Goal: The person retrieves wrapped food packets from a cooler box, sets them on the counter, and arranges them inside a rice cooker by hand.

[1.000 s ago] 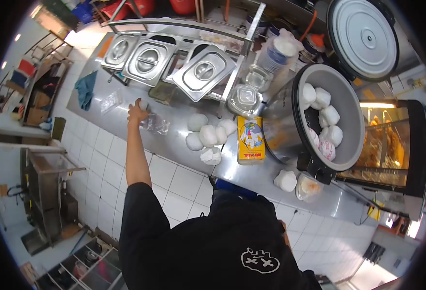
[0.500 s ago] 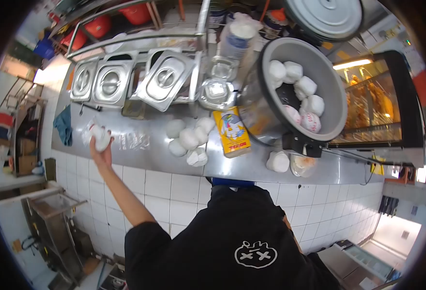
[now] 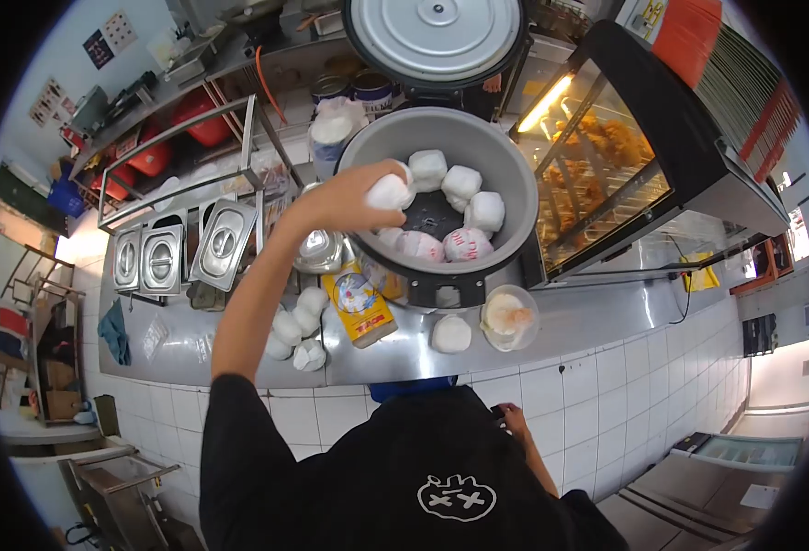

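Observation:
My left hand [image 3: 338, 199] is closed around a white wrapped bundle [image 3: 389, 193] at the left inside of a deep grey cooker pot [image 3: 513, 188]. Several similar bundles [image 3: 485, 211] sit in a ring in the pot, a few with red print. On the steel counter, more white bundles [image 3: 287, 327] lie in a group left of a yellow box [image 3: 360, 305]. One single bundle [image 3: 451, 333] stands in front of the pot, beside a clear round tub [image 3: 510, 318]. Low beside my body, my right hand [image 3: 514, 421] has curled fingers at a small dark thing I cannot make out.
A lit glass display cabinet [image 3: 597, 165] with fried food stands right of the pot. Behind the pot is its raised round lid [image 3: 437, 41]. Lidded steel pans [image 3: 224, 241] line the left of the counter [image 3: 404, 354], with a teal cloth [image 3: 114, 332] near its end.
My left hand has carried the white bundle from the counter's left end across to the pot. My view has swung right, and my right hand has come into sight.

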Demonstrator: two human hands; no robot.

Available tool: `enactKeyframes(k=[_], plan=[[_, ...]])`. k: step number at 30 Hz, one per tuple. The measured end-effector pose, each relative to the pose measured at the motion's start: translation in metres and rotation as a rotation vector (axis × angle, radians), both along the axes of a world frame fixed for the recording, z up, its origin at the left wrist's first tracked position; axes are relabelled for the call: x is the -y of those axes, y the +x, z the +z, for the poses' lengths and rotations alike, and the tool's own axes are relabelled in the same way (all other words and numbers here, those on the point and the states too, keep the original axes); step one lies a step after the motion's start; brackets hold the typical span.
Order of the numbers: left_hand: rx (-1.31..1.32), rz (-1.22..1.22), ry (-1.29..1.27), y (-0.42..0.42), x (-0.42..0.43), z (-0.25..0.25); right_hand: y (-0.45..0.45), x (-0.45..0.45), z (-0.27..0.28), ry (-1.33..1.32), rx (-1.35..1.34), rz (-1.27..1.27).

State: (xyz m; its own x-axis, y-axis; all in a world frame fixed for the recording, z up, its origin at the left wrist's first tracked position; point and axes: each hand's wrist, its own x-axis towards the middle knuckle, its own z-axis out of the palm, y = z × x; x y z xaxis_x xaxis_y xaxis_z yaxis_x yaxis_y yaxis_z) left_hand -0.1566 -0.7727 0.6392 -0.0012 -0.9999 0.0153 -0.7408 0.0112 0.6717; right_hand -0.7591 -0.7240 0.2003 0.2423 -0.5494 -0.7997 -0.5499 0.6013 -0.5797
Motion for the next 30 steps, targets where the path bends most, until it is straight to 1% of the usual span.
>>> enactKeyframes(k=[1, 2, 3, 5, 6, 7, 9, 10, 12, 13, 16, 18, 21, 22, 23, 25, 26, 27, 29, 30], plan=[[0.108, -0.009, 0.073, 0.002, 0.033, -0.013, -0.013, -0.002, -0.011, -0.051, -0.001, 0.007], [0.24, -0.007, 0.194, 0.007, 0.065, -0.026, -0.019, -0.006, -0.011, -0.008, -0.023, -0.059], [0.371, -0.008, 0.318, 0.008, 0.089, -0.044, -0.038, -0.012, -0.033, -0.109, -0.007, 0.057], [0.68, -0.136, 0.454, 0.017, 0.112, -0.094, -0.095, -0.042, -0.072, -0.242, 0.106, 0.121], [0.838, -0.198, 0.514, 0.024, 0.123, -0.109, -0.113, -0.05, -0.084, -0.281, 0.205, 0.072], [0.909, -0.226, 0.532, 0.027, 0.127, -0.119, -0.114, -0.068, -0.058, -0.464, 0.208, 0.022], [1.047, -0.279, 0.58, 0.021, 0.119, -0.134, -0.125, -0.083, -0.035, -0.432, 0.151, -0.041], [1.113, -0.23, 0.621, 0.011, 0.117, -0.132, -0.129, -0.088, -0.028, -0.395, 0.126, -0.068], [1.235, -0.131, 0.713, -0.013, 0.111, -0.126, -0.13, -0.093, -0.02, -0.338, 0.101, -0.109], [1.266, -0.127, 0.684, -0.021, 0.108, -0.12, -0.131, -0.094, -0.017, -0.311, 0.086, -0.12], [1.2, -0.274, 0.781, 0.01, 0.135, -0.162, -0.134, -0.085, -0.015, -0.277, 0.091, -0.13], [1.246, -0.249, 0.744, -0.009, 0.129, -0.141, -0.133, -0.071, -0.016, -0.267, 0.11, -0.121], [1.343, -0.251, 0.723, -0.014, 0.132, -0.149, -0.124, -0.043, -0.015, -0.255, 0.159, -0.103], [1.299, -0.22, 0.742, -0.017, 0.132, -0.145, -0.121, -0.031, -0.013, -0.247, 0.185, -0.102], [1.234, -0.219, 0.706, -0.016, 0.131, -0.139, -0.116, -0.02, -0.013, -0.232, 0.203, -0.098], [1.064, -0.16, 0.559, -0.019, 0.12, -0.114, -0.107, 0.004, -0.012, -0.177, 0.226, -0.079], [0.884, -0.063, 0.376, -0.023, 0.104, -0.098, -0.102, 0.015, -0.012, -0.118, 0.21, -0.056], [0.714, 0.033, 0.189, -0.037, 0.087, -0.063, -0.095, 0.025, -0.013, -0.053, 0.195, -0.041], [0.09, 0.176, -0.04, -0.066, 0.043, 0.002, -0.088, 0.041, -0.026, 0.076, 0.126, 0.03], [0.026, 0.25, -0.059, -0.077, 0.015, 0.022, -0.085, 0.044, -0.031, 0.139, 0.086, 0.059]])
